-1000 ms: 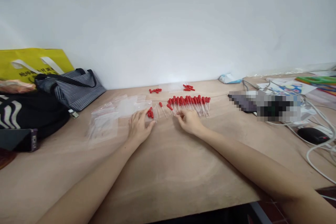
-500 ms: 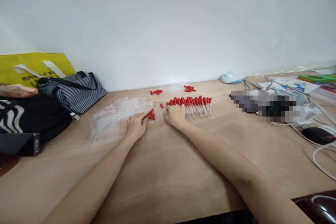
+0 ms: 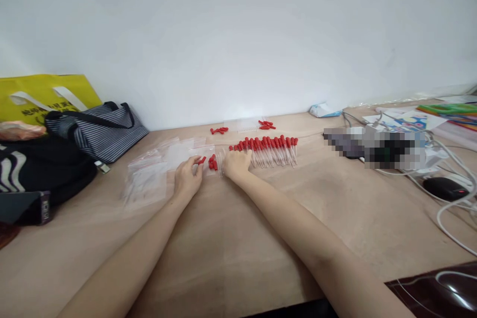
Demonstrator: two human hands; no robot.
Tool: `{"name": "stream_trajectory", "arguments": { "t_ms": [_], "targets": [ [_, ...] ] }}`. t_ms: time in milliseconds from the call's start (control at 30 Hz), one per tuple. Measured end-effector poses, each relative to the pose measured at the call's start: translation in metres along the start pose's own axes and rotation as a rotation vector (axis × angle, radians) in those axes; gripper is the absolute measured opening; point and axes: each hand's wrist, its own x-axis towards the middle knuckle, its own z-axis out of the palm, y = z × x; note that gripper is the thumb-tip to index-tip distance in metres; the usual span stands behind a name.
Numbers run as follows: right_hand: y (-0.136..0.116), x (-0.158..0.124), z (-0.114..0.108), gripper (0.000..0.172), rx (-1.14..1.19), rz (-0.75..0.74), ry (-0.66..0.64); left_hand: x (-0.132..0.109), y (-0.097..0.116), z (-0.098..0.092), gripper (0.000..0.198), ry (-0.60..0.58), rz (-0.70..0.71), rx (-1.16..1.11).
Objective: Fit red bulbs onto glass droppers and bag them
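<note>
Left hand (image 3: 189,177) narrow, pinching a red dropper bulb (image 3: 201,160), drawn off the bulb pile (image 3: 213,163) to its right. Right hand (image 3: 237,163) curled, hold hidden; shifted left toward clear tubes (image 3: 219,166).

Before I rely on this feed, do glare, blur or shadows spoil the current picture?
Head view: a pale glow low on the wall; clear tubes look faint and slightly soft; a pixelated patch at right hides detail; a soft shadow lies beside the right forearm.
</note>
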Motion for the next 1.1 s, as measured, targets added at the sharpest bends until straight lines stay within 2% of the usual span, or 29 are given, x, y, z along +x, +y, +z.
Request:
{"name": "stream_trajectory", "arguments": {
  "t_ms": [200, 367, 467, 533, 667, 767, 867, 967, 1100],
  "targets": [
    [0.005, -0.005, -0.002, 0.029, -0.047, -0.013, -0.009, -0.008, 0.013, -0.008, 0.023, 0.041, 0.057, -0.083],
    [0.028, -0.023, -0.017, 0.028, -0.088, -0.048, 0.002, -0.013, 0.021, -0.012, 0.02, 0.037, 0.134, -0.126],
    [0.055, -0.039, -0.03, 0.026, -0.113, -0.072, 0.024, -0.017, 0.027, -0.013, 0.02, -0.011, 0.211, -0.174],
    [0.079, -0.05, -0.035, 0.023, -0.118, -0.127, 0.031, -0.021, 0.033, -0.014, 0.021, -0.085, 0.29, -0.222],
    [0.129, -0.065, -0.037, 0.019, -0.073, -0.397, 0.04, -0.027, 0.048, -0.017, 0.022, -0.266, 0.444, -0.297],
    [0.152, -0.069, -0.038, 0.018, 0.024, -0.542, 0.021, -0.03, 0.055, -0.02, 0.022, -0.334, 0.504, -0.335],
    [0.157, -0.069, -0.04, 0.018, 0.137, -0.597, 0.018, -0.031, 0.058, -0.021, 0.022, -0.345, 0.537, -0.345],
    [0.149, -0.068, -0.04, 0.028, 0.229, -0.617, 0.025, -0.03, 0.059, -0.02, 0.027, -0.319, 0.539, -0.279],
    [0.137, -0.068, -0.034, 0.033, 0.299, -0.642, -0.063, -0.03, 0.06, -0.012, 0.025, -0.36, 0.523, -0.198]
  ]
}}
